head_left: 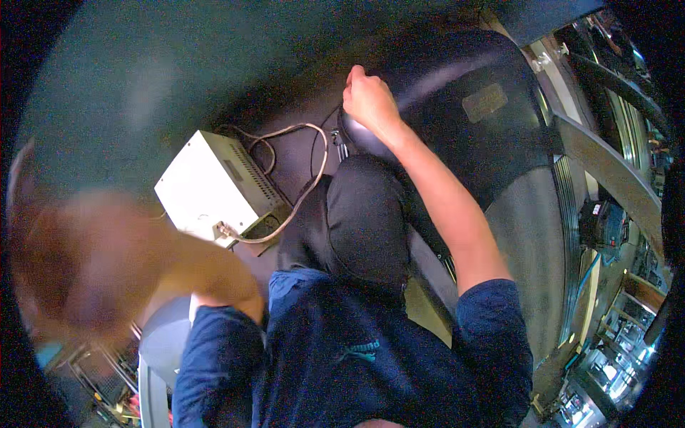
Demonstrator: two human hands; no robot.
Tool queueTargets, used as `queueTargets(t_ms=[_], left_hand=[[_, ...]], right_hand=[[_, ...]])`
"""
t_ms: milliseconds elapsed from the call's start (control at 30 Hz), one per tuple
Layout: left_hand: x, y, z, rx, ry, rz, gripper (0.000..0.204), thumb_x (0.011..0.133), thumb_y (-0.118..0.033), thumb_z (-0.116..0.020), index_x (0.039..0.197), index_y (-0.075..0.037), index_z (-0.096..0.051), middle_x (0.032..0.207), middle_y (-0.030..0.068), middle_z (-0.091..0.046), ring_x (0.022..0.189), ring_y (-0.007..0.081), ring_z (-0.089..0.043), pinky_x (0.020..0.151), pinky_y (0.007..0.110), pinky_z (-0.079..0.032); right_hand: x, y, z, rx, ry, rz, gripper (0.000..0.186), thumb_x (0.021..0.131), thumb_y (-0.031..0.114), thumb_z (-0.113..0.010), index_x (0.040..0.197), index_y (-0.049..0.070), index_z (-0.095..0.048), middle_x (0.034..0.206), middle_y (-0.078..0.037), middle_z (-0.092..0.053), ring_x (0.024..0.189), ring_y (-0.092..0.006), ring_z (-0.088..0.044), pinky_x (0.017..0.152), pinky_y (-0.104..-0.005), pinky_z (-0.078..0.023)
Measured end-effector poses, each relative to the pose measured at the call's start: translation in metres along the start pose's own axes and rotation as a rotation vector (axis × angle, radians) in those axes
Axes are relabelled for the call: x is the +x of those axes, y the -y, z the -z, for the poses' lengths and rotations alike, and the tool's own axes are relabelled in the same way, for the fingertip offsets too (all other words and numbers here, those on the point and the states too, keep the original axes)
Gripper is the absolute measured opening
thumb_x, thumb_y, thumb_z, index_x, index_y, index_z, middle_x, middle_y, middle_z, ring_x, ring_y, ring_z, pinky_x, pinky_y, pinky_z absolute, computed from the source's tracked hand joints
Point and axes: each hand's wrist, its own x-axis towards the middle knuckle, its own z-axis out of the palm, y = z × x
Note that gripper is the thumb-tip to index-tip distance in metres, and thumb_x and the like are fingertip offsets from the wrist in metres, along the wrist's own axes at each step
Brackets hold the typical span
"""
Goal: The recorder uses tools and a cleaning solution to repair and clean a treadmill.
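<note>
Tyre point(457, 107) dark; right hand's point(369, 100) grip on it unclear.

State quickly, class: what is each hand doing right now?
Left hand: blurred close to the camera; cannot be told.
Right hand: fingers closed in a fist; anything held is hidden.

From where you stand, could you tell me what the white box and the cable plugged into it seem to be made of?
The white box looks like painted sheet metal: flat panels, crisp folded edges and a row of vent slots on top, with a matte finish. The cable looks rubber or plastic sheathed: pale, smooth, bending in loose loops.
</note>
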Motion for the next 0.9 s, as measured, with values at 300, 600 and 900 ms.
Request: queueTargets(t_ms=[300, 600, 900], left_hand=[[-0.323, -0.016, -0.146, -0.098, 0.744, 1.153, 0.035, 0.084, -0.012, -0.076, 0.118, -0.004, -0.07, 0.114, 0.0144, -0.072, 0.097, 0.0259, -0.073, 0.088, 0.035, -0.056], [-0.348, -0.004, -0.162, -0.098, 0.7, 1.338, 0.025, 0.089, -0.025, -0.075, 0.106, -0.006, -0.076, 0.098, 0.0155, -0.075, 0.091, 0.0228, -0.075, 0.08, 0.034, -0.056], [-0.359, -0.003, -0.166, -0.149, 0.698, 1.357, 0.017, 0.085, -0.014, -0.075, 0.099, -0.005, -0.078, 0.095, 0.0161, -0.075, 0.086, 0.0257, -0.075, 0.078, 0.034, -0.055]], right_hand=[[0.017, -0.015, 0.044, 0.421, 0.598, -0.01, 0.021, 0.093, 0.014, -0.062, 0.104, -0.004, -0.063, 0.078, -0.017, -0.07, 0.066, -0.0248, -0.071, 0.058, -0.0365, -0.057], [0.015, -0.025, 0.04, -0.168, 0.21, 0.671, 0.027, 0.091, 0.023, -0.065, 0.104, -0.001, -0.067, 0.099, -0.019, -0.065, 0.099, -0.0379, -0.064, 0.084, -0.0465, -0.054], [0.024, -0.01, 0.011, -0.11, 0.079, -0.017, 0.044, 0.088, 0.038, -0.062, 0.074, -0.003, -0.071, 0.079, -0.027, -0.069, 0.08, -0.0434, -0.07, 0.079, -0.0513, -0.056]])
